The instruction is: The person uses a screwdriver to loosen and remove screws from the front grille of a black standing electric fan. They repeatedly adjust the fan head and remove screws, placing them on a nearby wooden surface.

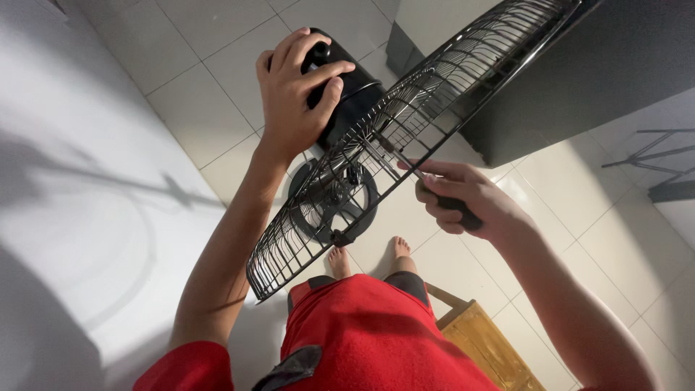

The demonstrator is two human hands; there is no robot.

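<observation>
Under left hand (293,94) fingers: black fan motor housing (355,90), gripped from above. Right hand (463,199) closed round screwdriver (416,174), tip through wire fan guard (405,123) just beyond fingertips.

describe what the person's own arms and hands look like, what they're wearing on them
Both hands, the left hand and the right hand, are bare: no gloves, rings, watch or bracelets show. Both forearms are uncovered too. A short red sleeve covers the left upper arm, matching the red top. The right arm's sleeve is out of view.
</observation>
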